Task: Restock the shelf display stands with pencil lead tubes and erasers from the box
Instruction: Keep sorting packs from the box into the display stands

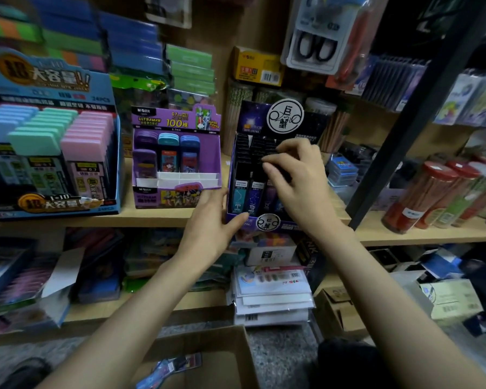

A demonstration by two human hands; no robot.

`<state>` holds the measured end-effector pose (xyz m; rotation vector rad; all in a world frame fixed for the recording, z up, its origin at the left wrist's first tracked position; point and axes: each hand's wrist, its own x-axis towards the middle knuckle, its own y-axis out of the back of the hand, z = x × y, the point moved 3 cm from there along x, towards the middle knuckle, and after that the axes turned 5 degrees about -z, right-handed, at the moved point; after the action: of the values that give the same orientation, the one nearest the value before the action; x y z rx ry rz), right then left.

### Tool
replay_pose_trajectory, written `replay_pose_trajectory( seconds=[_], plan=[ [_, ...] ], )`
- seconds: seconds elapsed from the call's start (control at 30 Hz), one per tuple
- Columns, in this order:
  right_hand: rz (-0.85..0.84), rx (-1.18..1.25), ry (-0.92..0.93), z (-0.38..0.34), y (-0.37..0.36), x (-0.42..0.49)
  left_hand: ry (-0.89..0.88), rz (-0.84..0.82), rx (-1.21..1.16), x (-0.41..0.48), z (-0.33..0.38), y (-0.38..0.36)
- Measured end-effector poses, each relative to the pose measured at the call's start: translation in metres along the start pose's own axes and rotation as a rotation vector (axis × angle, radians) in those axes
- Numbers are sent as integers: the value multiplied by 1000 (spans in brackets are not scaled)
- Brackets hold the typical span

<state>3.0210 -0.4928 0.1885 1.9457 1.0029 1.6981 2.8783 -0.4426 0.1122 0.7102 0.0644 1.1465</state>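
Two hands were at the dark display stand (260, 127), which sat on the shelf (157, 217) at approx. 12 o'clock of the view. L hand (211, 220) held the stand's front corner at its 7 o'clock, thumb across the front lip, fingers along the side wall. R hand (295, 178) was over the middle rows, fingertips (270, 158) pinched together on what appeared to be a black lead tube (279, 168). It was dark against dark rows, so the outline could not be confirmed. Front-row tubes (240, 195) showed constellation prints. Purple stand (177, 153), at 9 o'clock of the dark one, was part-filled, w/ its front white dividers bare. Cardboard box (208, 352) lay on the floor at 6 o'clock, a carded pack (170, 366) inside.

Assessment: tubes were judged light, rigid plastic, smooth-walled and prob. slippery. Being slim, they were liable to tip neighbours when pushed into a tight row. Best hold was judged thumb and forefinger at the cap end, lowered straight down. Stand looked like thin card, light and apt to slide, so a bracing hand seemed warranted.
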Motion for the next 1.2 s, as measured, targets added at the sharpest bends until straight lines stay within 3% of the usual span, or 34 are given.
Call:
replay_pose_trajectory(
  seconds=[0.13, 0.2, 0.33, 0.57, 0.8, 0.97, 1.03, 1.1, 1.2],
  plan=[
    [110, 329, -403, 36, 22, -3, -47, 53, -214, 3, 25, 14],
    [70, 472, -620, 57, 24, -7, 19, 52, -337, 16, 32, 18],
    [-82, 738, -765, 69, 6, -6, 140, 21, -493, 53, 41, 16],
    [-127, 773, -684, 65, -6, 1, 149, -74, -402, 73, 43, -8],
    [-237, 625, -539, 72, 1, -2, 116, -127, -335, 71, 44, 6],
    [-124, 473, -464, 62, 31, -9, 21, -12, -252, 49, 49, 52],
    [-129, 460, -371, 47, 44, -15, -40, -55, -239, 28, 46, 68],
    [-237, 478, -270, 27, 51, -26, -62, -169, -199, -1, 35, 79],
    [-530, 453, -174, -7, 42, -54, -8, -352, -10, -47, 2, 84]
  ],
)
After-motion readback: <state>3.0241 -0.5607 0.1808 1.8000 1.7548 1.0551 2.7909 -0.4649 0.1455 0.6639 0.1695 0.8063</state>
